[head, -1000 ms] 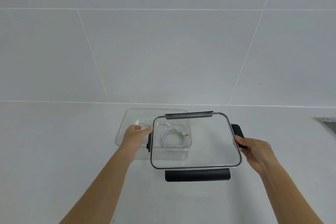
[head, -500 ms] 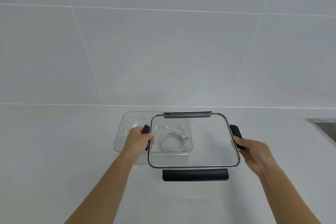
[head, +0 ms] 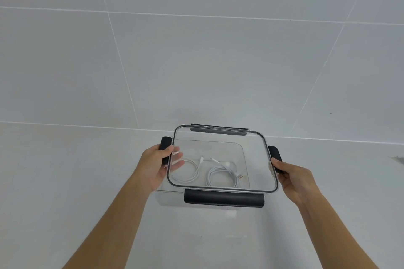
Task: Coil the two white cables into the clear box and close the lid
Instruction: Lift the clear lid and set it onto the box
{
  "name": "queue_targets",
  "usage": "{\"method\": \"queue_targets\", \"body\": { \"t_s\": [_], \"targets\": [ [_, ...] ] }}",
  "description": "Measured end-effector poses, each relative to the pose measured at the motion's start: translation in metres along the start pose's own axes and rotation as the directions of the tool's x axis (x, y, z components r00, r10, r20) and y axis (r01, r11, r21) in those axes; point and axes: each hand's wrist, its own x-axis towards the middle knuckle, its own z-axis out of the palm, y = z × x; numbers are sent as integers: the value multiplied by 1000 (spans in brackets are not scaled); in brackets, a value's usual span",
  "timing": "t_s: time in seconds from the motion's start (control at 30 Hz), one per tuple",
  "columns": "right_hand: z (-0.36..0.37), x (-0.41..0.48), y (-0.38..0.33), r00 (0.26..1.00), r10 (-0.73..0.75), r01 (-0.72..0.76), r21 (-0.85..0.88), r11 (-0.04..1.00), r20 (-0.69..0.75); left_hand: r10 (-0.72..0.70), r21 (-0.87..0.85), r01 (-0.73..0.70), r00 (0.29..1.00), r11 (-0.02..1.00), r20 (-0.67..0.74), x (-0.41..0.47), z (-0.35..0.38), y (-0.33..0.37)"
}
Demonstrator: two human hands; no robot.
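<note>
Since a second ago you have slid the lid (head: 223, 144) leftward from its offset place, and it now sits squarely over the clear box (head: 168, 197). Your left hand (head: 156, 167) grips the lid's 9 o'clock edge, thumb on the black latch (head: 165, 148), fingers (head: 177, 160) curled beneath the clear plastic. Your right hand (head: 294, 178) clasps the 3 o'clock latch (head: 275, 155), fingers wrapped under. Through the lid both coiled white cables (head: 205, 172) lie side by side on the box floor, toward 6 o'clock.

Glossy clear plastic lid (head: 220, 137), matt black latches (head: 224, 198)
</note>
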Motion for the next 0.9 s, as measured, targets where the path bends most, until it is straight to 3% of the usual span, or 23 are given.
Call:
{"method": "queue_targets", "body": {
  "t_s": [0.2, 0.43, 0.67, 0.9],
  "targets": [
    [27, 7, 9, 1000, -4, 4, -55, 998, -5, 65, 77, -59, 995, 995, -78, 19, -18, 0],
    [33, 11, 29, 1000, -9, 6, -171, 985, -21, 230, 560, -84, 953, 825, -197, 36, -35, -12],
    [32, 12, 33, 999, -6, -5, -222, 975, -46, 265, 638, -69, 940, 767, -217, 45, -39, -19],
    [38, 14, 35, 995, -65, 35, -343, 939, -77, 201, 621, -14, 952, 784, -232, 49, -45, -20]
  ]
}}
